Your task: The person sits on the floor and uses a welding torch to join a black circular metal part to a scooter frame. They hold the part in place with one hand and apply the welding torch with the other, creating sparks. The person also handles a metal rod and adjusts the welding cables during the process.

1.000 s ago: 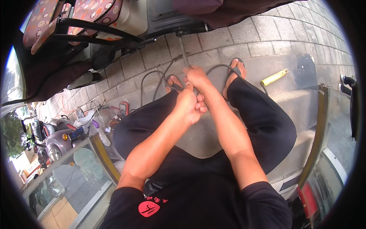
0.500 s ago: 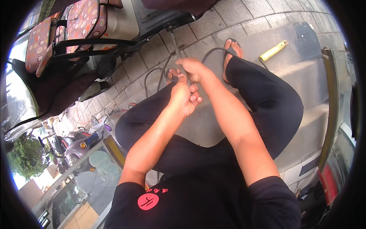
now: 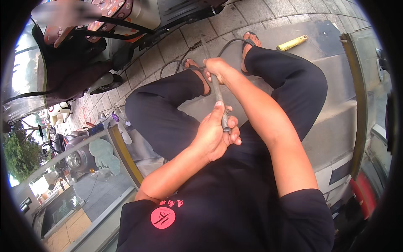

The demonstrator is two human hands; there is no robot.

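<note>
A long grey metal pipe [image 3: 217, 93] runs from between my feet back toward my body. Its near end is a round, hollow opening. My left hand [image 3: 216, 132] holds the pipe close to this end, thumb along the top and the other fingers curled loosely underneath. Farther along, my right hand [image 3: 217, 70] is wrapped around the pipe's middle, back of the hand upward. Beyond it the far part of the pipe slopes over the paving. A dark cable [image 3: 178, 62] loops on the ground around my sandalled feet, passing near the pipe.
I sit on grey stone steps [image 3: 331, 126]. A yellow cylindrical object [image 3: 292, 43] lies beyond my right foot. A parked scooter [image 3: 168, 21] stands at the upper left. Glass panels [image 3: 105, 168] flank both sides. Paving bricks [image 3: 260, 12] stretch ahead, and more scooters [image 3: 73, 159] are far left.
The pipe has come nearer my body, its near end showing now. My left hand has slid back away from my right hand, which stays around the pipe. The view has shifted slightly.
</note>
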